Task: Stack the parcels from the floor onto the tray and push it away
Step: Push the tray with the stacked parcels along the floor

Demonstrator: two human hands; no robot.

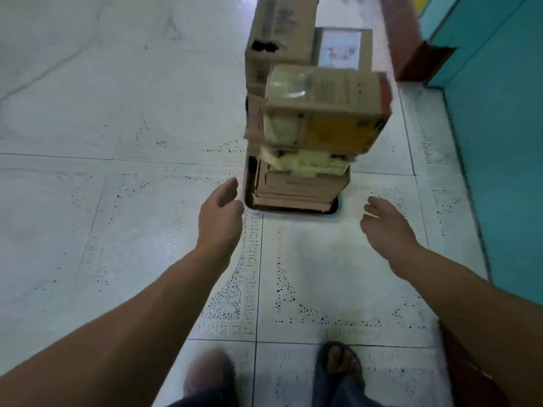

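A low tray (293,213) stands on the tiled floor ahead of me, loaded with several cardboard parcels. The nearest top parcel (329,110) is brown and yellow with clear tape on it. A taller brown box (279,33) and a box with a white label (340,48) stand behind. Flat cartons (296,186) lie at the bottom. My left hand (220,212) reaches to the tray's near left corner, fingers relaxed, at or just short of the rim. My right hand (385,221) hovers apart from the tray's right side, fingers loosely spread, holding nothing.
A teal wall (499,142) runs along the right with a dark red base strip (423,63). White tiled floor (117,142) stretches to the left and ahead. My two feet in sandals (338,365) stand at the bottom of the view.
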